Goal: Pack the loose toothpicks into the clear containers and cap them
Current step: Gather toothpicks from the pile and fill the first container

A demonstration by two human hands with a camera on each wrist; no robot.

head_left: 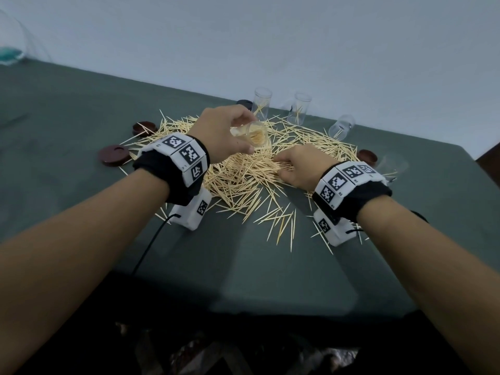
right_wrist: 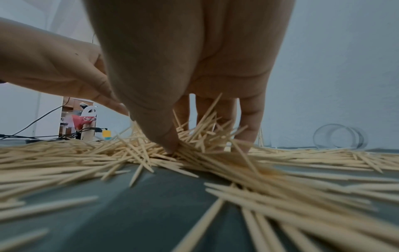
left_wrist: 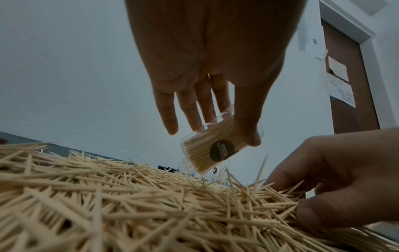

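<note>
The left hand (head_left: 221, 131) grips a clear container (head_left: 250, 133) packed with toothpicks, tilted above the pile, its mouth toward the right hand (head_left: 303, 166), which digs into the loose toothpicks (head_left: 243, 180) just beside it, thumb and fingers pinching a bundle whose size the fingers hide. Beyond the left hand two containers (head_left: 262, 102) stand upright by the wall, while another (head_left: 341, 127) lies tipped beyond the right hand. Brown caps (head_left: 114, 155) sit left of the left hand; bare green worktop (head_left: 270, 280) lies nearer than both wrists.
</note>
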